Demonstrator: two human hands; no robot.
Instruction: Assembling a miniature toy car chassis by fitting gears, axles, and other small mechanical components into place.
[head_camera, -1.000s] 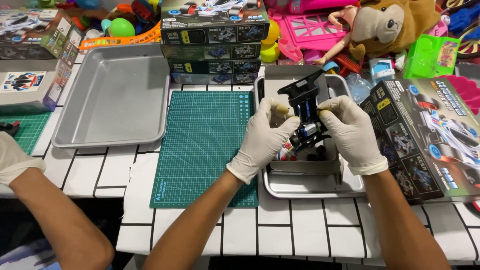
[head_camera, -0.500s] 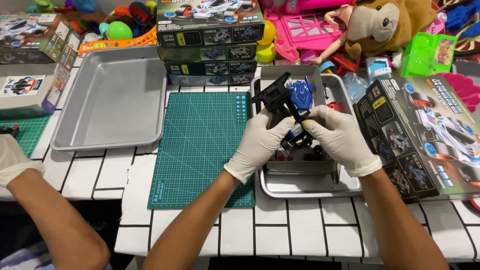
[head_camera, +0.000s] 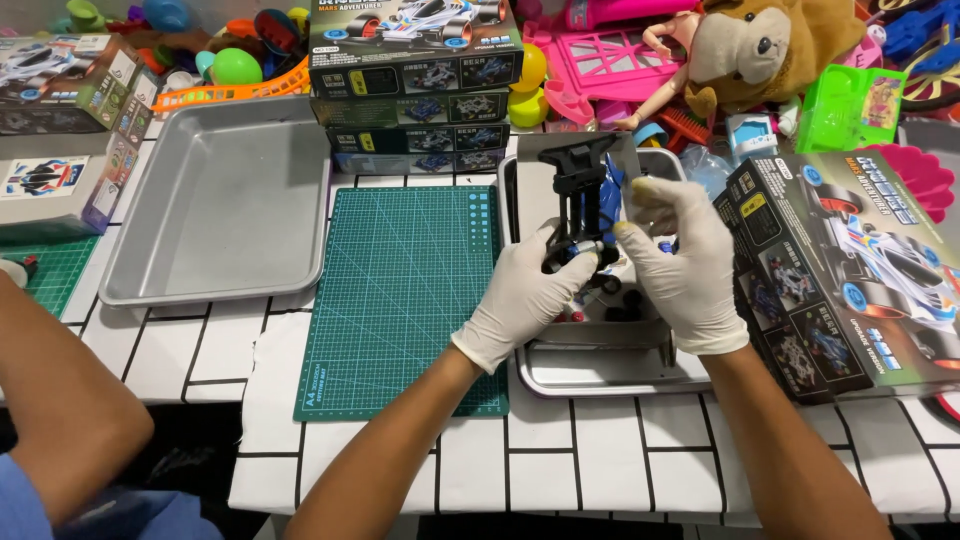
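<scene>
Both gloved hands grip a black toy car chassis (head_camera: 583, 200), held upright over the right tray (head_camera: 600, 372): the left hand (head_camera: 525, 295) pinches its lower end, the right hand (head_camera: 680, 262) closes on its side. Small parts lie in the tray beneath. A green cutting mat (head_camera: 400, 290) lies left, an empty tray (head_camera: 215, 205) beyond it, a kit box (head_camera: 850, 265) at the table's right edge, and another person's arm (head_camera: 60, 400) at the left edge.
</scene>
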